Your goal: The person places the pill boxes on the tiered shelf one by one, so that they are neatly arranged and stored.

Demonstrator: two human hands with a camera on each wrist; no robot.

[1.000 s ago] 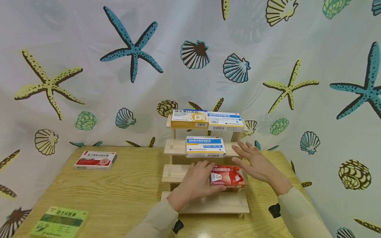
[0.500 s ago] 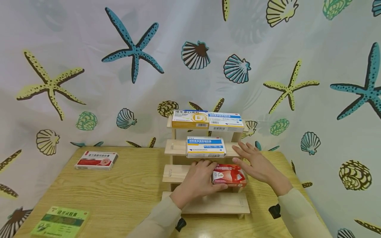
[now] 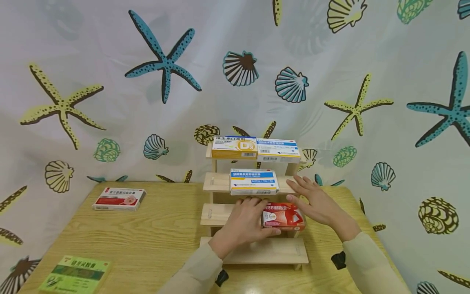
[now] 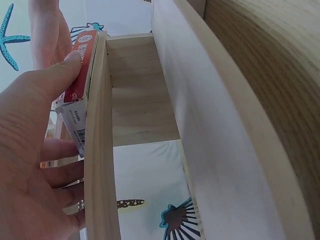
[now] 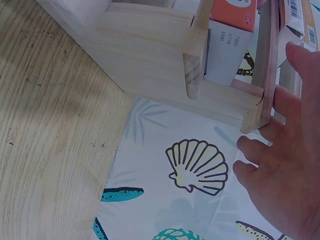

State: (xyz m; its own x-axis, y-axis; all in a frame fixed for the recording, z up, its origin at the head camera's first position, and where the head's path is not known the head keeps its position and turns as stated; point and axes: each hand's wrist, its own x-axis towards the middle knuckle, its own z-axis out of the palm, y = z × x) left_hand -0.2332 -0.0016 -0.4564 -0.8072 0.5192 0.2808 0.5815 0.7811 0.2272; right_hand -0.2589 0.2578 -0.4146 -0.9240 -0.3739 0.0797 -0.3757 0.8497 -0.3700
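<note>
A red medicine box [image 3: 283, 216] lies on the third tier down of a small wooden step shelf [image 3: 216, 214], at its right end. My left hand [image 3: 244, 220] holds the box's left end. In the left wrist view the thumb [image 4: 70, 67] lies on the red face, and the other fingers reach partly out of sight behind the plank. My right hand [image 3: 315, 200], fingers extended, touches the shelf's right side near the second tier. A blue-and-white medicine box [image 3: 254, 181] sits in the middle of that tier.
The top tier bears a yellow-and-white vitamin D box [image 3: 234, 147] beside another blue-and-white box [image 3: 278, 150]. On the wooden table [image 3: 158, 232], a white-and-red box [image 3: 119, 199] lies back left and a green box [image 3: 75, 274] front left. A patterned curtain [image 3: 205, 41] hangs behind.
The red medicine box has slid slightly right along its tier, with my left hand moving along. My right hand stays at the shelf's right side.
</note>
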